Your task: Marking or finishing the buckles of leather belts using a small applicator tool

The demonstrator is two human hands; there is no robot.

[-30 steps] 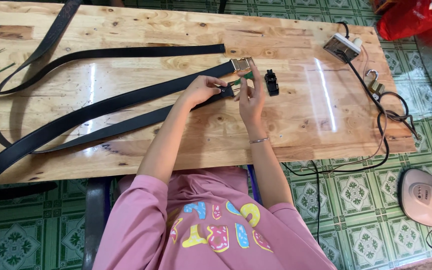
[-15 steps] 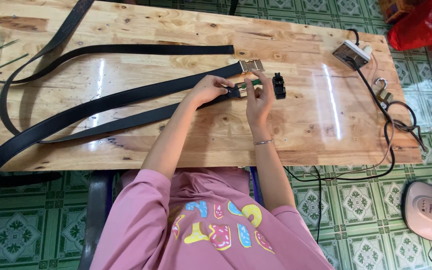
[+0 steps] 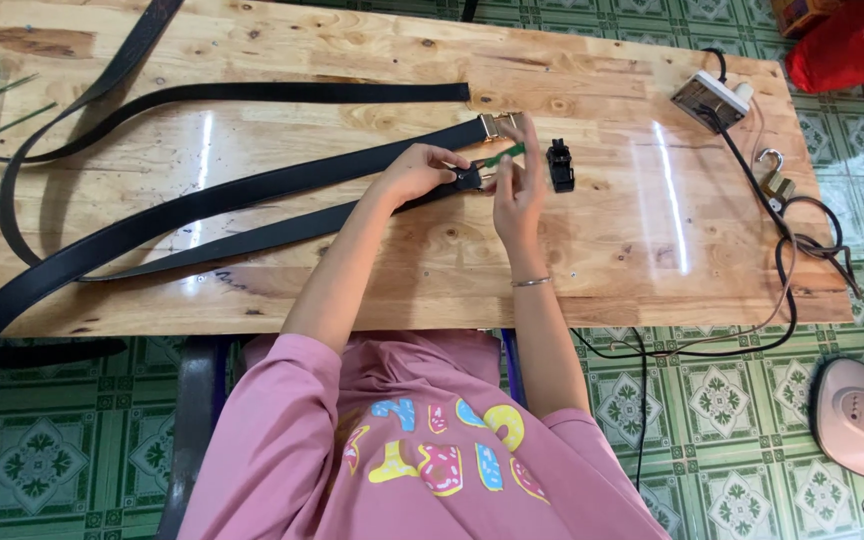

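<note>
the left hand (image 3: 420, 172) is pinching the end of a black belt (image 3: 252, 232) flat against the table (image 3: 592, 250), fingers closed on the strap just behind a small black clip (image 3: 469, 179). the right hand (image 3: 518, 190) is closing on a green tool (image 3: 504, 154), thumb and fingers together around it, with its tip meeting the belt end beside the clip. whether the tool is turning or only resting there cannot be told.

judged from the layout, the fitting is part way through: a second belt (image 3: 282, 180) is already carrying a gold buckle (image 3: 500, 126) just beyond the hands, while the held belt is showing only the clip and no buckle. a loose black part (image 3: 559, 166) is lying just right of the right hand, not yet attached. a third belt (image 3: 232, 94) is looping bare along the far side. a power strip (image 3: 710, 98) and a padlock (image 3: 775, 180) are sitting well apart at the right end.
</note>
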